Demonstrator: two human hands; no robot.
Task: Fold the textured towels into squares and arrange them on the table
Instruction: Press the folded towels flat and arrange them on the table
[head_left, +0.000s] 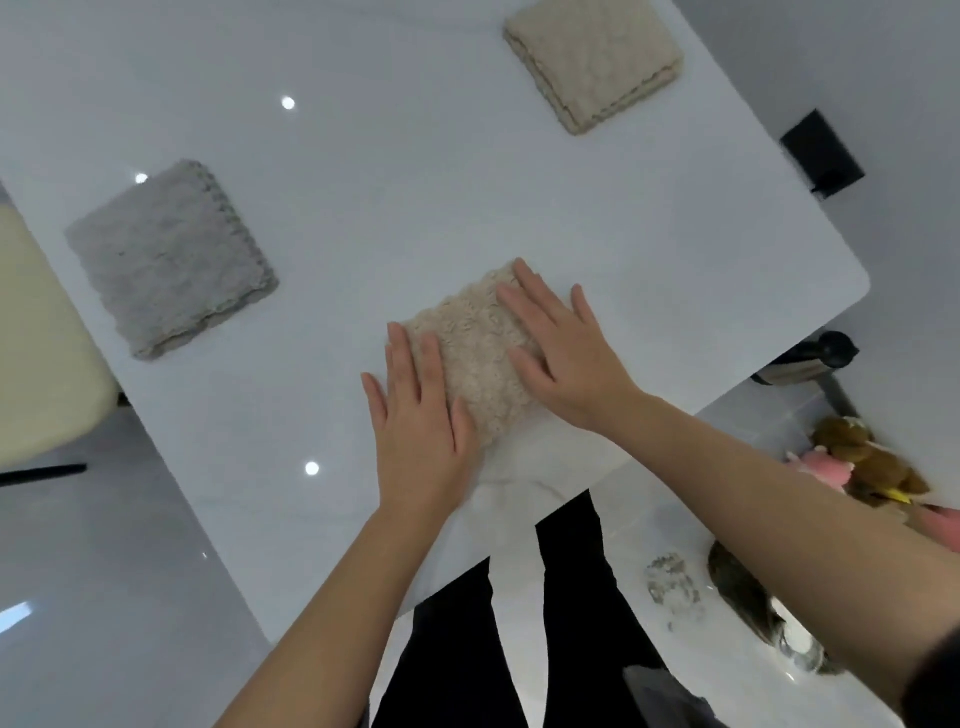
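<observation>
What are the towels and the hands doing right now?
Grey towel: folded into a square, lying flat, untouched.
Far beige towel: folded into a square, lying flat, untouched.
Near beige towel: folded, flat under both hands.
Left hand: fingers straight, pressing the near towel's edge.
Right hand: fingers straight, pressing on the near towel.
Table: holds all three towels, spread apart.
</observation>
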